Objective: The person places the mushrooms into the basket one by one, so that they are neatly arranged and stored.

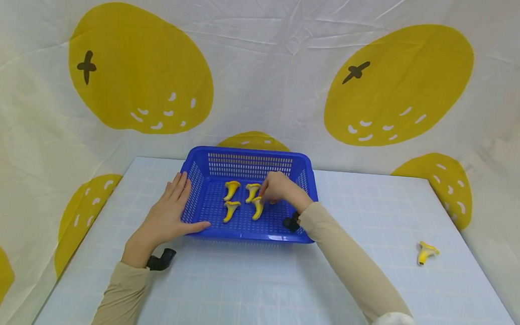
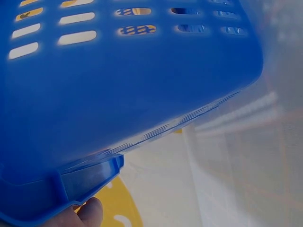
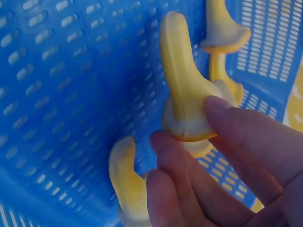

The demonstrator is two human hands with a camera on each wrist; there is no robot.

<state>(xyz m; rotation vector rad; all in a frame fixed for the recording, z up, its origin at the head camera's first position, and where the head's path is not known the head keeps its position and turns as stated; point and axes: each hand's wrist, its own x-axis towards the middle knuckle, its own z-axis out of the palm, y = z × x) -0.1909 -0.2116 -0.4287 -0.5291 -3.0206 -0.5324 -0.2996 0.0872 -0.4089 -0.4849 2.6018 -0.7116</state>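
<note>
Inside a blue slotted plastic basket (image 1: 237, 234), several yellow toy mushrooms with pale frilled caps lie in loose rows, one of them a mushroom (image 1: 231, 211) at the front left. My right hand (image 1: 281, 188) reaches in over the right side. Its thumb and fingers pinch a mushroom (image 3: 184, 85) by the cap, stem pointing away from the fingers. Beside that, another mushroom (image 3: 125, 175) is partly covered by my fingertips. My left hand (image 1: 168, 211) rests along the basket's left rim, fingers straight and thumb spread over the front corner; fingertips show at the rim (image 2: 90, 184) in the left wrist view.
One more yellow mushroom (image 1: 426, 252) lies on the table's right side. The table (image 1: 242, 292) has a pale blue checked cover. Right behind the basket hangs a white cloth (image 1: 265, 82) printed with big yellow fruit. A black wrist camera (image 1: 161, 260) sits below my left hand.
</note>
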